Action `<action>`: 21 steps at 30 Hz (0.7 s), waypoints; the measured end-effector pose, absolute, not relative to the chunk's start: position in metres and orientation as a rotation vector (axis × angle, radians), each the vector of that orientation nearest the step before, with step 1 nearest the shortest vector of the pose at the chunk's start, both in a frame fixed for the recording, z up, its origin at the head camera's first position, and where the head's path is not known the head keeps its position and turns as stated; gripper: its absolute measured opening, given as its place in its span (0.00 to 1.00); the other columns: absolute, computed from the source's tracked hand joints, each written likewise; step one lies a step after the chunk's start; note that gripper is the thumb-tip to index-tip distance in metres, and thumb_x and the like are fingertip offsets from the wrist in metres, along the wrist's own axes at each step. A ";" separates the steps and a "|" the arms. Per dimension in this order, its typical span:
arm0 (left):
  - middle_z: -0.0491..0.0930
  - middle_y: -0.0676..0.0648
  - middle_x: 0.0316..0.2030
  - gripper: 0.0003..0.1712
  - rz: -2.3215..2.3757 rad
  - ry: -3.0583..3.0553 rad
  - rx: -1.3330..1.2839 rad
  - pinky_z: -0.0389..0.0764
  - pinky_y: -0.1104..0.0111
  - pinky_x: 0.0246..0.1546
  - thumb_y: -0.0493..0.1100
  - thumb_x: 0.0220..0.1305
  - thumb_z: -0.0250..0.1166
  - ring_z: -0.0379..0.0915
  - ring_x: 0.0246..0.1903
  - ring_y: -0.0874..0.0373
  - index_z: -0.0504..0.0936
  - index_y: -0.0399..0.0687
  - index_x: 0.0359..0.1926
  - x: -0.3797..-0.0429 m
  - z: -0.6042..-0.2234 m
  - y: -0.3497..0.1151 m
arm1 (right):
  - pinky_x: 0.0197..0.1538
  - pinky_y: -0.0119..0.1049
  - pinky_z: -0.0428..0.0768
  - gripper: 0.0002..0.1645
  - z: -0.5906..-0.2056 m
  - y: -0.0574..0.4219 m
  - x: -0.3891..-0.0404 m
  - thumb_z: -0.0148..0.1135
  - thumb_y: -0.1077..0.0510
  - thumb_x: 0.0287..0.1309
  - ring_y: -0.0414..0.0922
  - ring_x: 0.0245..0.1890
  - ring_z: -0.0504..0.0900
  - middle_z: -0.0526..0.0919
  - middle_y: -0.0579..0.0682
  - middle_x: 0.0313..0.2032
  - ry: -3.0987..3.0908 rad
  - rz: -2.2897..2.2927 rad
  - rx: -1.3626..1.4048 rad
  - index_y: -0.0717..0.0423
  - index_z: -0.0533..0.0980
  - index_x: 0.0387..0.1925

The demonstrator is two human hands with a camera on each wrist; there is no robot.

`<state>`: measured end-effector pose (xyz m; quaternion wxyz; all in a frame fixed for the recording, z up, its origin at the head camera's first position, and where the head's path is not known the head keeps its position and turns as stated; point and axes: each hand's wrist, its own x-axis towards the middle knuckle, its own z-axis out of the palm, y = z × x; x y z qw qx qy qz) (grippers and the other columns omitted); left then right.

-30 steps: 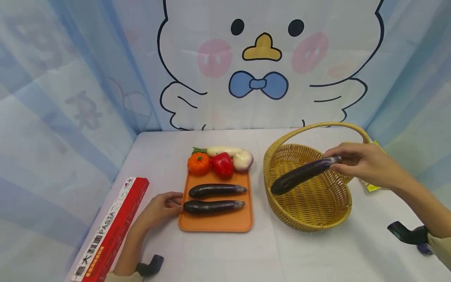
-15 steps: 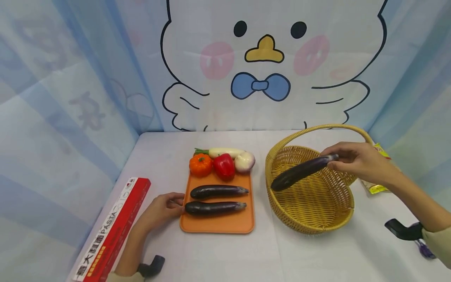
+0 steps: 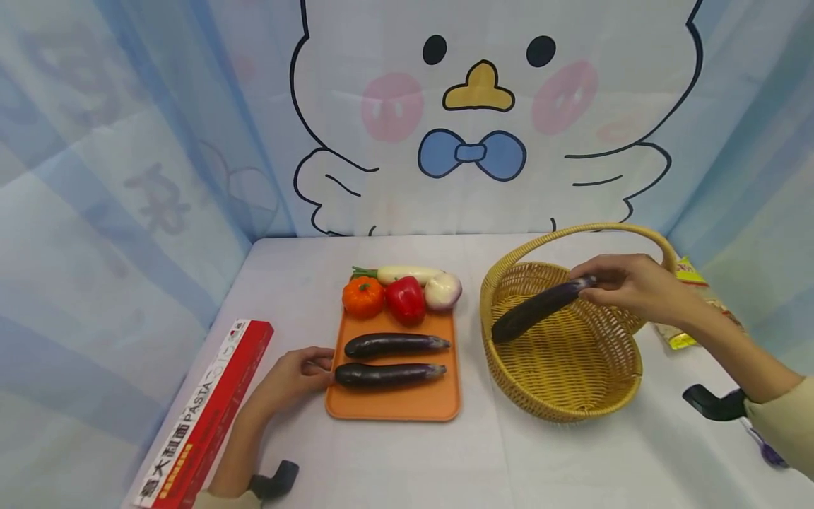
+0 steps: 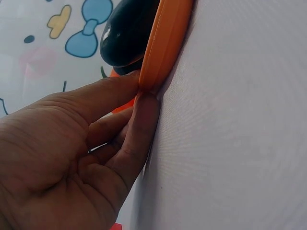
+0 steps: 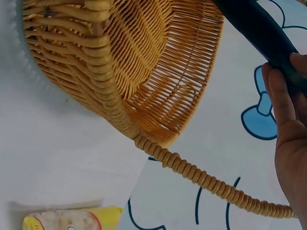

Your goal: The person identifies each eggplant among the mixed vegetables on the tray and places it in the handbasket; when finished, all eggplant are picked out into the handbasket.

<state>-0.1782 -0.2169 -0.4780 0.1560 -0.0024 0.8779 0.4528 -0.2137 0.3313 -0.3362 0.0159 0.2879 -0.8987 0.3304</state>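
Over the wicker basket (image 3: 559, 367), my right hand (image 3: 629, 286) pinches a dark purple eggplant (image 3: 537, 309) by its stem end. The eggplant slants, its thick end low and to the left, inside the basket's rim. My left hand (image 3: 295, 382) pinches the left edge of an orange tray (image 3: 394, 407); the left wrist view has the thumb on the rim (image 4: 163, 48) and a finger against its underside. Two more eggplants, an upper one (image 3: 394, 344) and a lower one (image 3: 389, 375), lie side by side on the tray.
At the tray's far end sit an orange pumpkin (image 3: 363, 297), a red bell pepper (image 3: 405, 300), a white radish (image 3: 410, 273) and a purple-white round vegetable (image 3: 442, 291). A red pasta box (image 3: 206, 410) lies left. Right of the basket is a yellow packet (image 3: 683, 334).
My right hand has moved slightly left and carried the eggplant a little further into the basket's opening. The left hand keeps its place at the tray edge.
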 end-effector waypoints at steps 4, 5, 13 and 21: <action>0.82 0.52 0.40 0.29 1.305 2.503 -0.019 0.81 0.60 0.47 0.48 0.58 0.74 0.80 0.40 0.57 0.79 0.47 0.60 -0.178 -0.480 -0.217 | 0.38 0.29 0.82 0.17 -0.338 0.327 -0.223 0.68 0.66 0.60 0.38 0.38 0.84 0.84 0.46 0.43 -2.821 0.982 0.960 0.50 0.82 0.50; 0.82 0.52 0.40 0.29 1.307 2.502 -0.022 0.81 0.60 0.47 0.48 0.58 0.73 0.80 0.40 0.57 0.79 0.48 0.60 -0.178 -0.480 -0.217 | 0.38 0.29 0.82 0.17 -0.339 0.326 -0.225 0.68 0.65 0.60 0.38 0.38 0.84 0.84 0.45 0.43 -2.827 0.976 0.971 0.49 0.82 0.50; 0.82 0.52 0.40 0.28 1.303 2.496 -0.010 0.81 0.60 0.47 0.47 0.58 0.73 0.80 0.39 0.58 0.80 0.49 0.59 -0.178 -0.480 -0.217 | 0.39 0.34 0.83 0.15 -0.345 0.317 -0.239 0.69 0.63 0.59 0.41 0.40 0.84 0.85 0.47 0.45 -2.951 1.044 0.925 0.49 0.83 0.49; 0.82 0.52 0.40 0.29 1.295 2.504 -0.011 0.81 0.60 0.46 0.49 0.57 0.74 0.79 0.39 0.58 0.80 0.50 0.59 -0.180 -0.480 -0.219 | 0.39 0.36 0.83 0.14 -0.346 0.310 -0.261 0.68 0.64 0.60 0.45 0.37 0.83 0.85 0.48 0.41 -3.060 1.154 0.863 0.53 0.83 0.48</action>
